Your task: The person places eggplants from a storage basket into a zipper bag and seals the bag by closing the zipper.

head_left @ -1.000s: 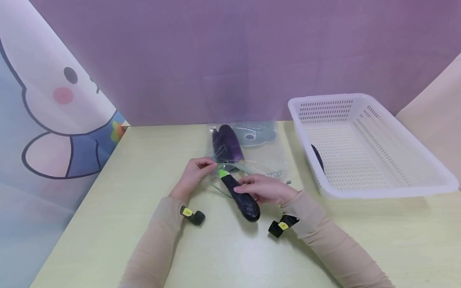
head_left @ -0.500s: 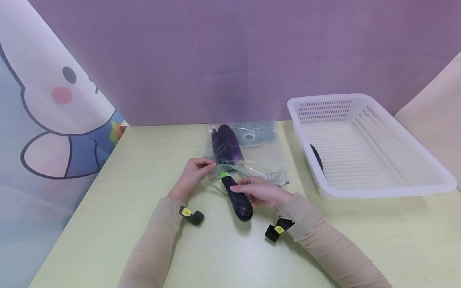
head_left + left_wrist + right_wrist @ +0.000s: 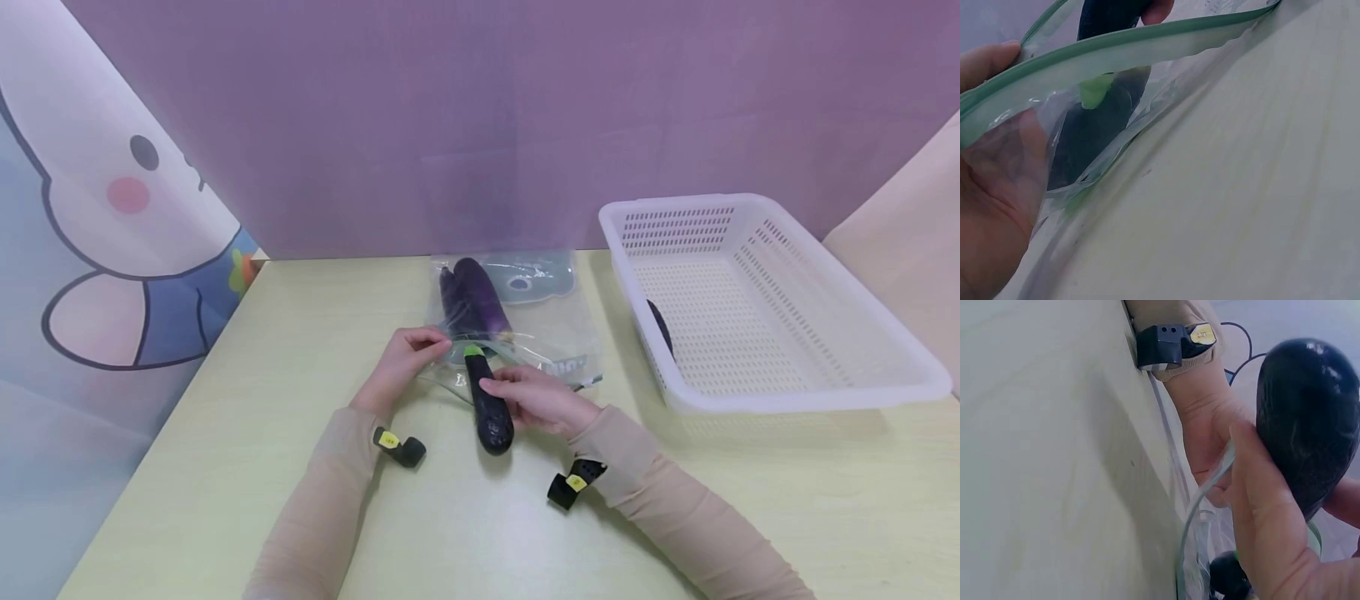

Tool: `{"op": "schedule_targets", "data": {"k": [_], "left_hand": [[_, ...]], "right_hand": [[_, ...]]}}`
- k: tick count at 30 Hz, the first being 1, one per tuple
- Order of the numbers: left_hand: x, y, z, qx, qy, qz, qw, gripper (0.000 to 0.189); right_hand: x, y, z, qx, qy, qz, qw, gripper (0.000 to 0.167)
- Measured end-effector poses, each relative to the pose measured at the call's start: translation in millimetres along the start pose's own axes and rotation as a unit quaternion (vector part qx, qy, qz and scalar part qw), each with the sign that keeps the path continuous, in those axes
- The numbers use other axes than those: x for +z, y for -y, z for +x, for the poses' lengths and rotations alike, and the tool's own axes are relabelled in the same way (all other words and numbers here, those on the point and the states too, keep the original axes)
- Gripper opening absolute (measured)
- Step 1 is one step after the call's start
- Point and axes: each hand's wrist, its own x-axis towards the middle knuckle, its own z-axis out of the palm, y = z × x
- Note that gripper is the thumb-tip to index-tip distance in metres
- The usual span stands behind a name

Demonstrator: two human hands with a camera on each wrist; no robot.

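A dark purple eggplant (image 3: 492, 417) with a green stem end is gripped around its middle by my right hand (image 3: 542, 402). Its green end (image 3: 1096, 90) shows through the clear film in the left wrist view, at the mouth of a zip bag (image 3: 558, 325). My left hand (image 3: 401, 367) pinches the bag's left edge near the green zip strip (image 3: 1141, 34), which stands parted. Inside the bag lie further eggplants (image 3: 480, 300), side by side. In the right wrist view, the held eggplant's rounded end (image 3: 1310, 419) points up between thumb and fingers.
A white perforated basket (image 3: 810, 402) stands to the right on the pale table (image 3: 420, 533). Part of a dark eggplant (image 3: 661, 328) shows along its left inner side. A purple cloth (image 3: 525, 125) hangs behind the table.
My right hand has shifted slightly left, turning the eggplant more upright in view, its green end now at the bag's mouth. My left hand stays at the bag's edge.
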Motion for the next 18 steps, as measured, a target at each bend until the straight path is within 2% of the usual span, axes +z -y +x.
{"op": "schedule_targets", "data": {"k": [7, 11, 18], "left_hand": [[-0.4, 0.1, -1.0, 0.022, 0.011, -0.015, 0.9996, 0.023], [-0.5, 0.2, -0.7, 0.027, 0.010, -0.019, 0.9994, 0.009], [0.1, -1.1, -1.1, 0.024, 0.009, -0.020, 0.9995, 0.029]], "right_hand": [[4.1, 0.1, 1.6, -0.020, -0.031, 0.020, 0.9991, 0.038], [5.4, -1.0, 2.5, -0.037, -0.052, 0.031, 0.9975, 0.039], [4.2, -1.2, 3.8, -0.070, -0.108, 0.064, 0.9896, 0.045]]}}
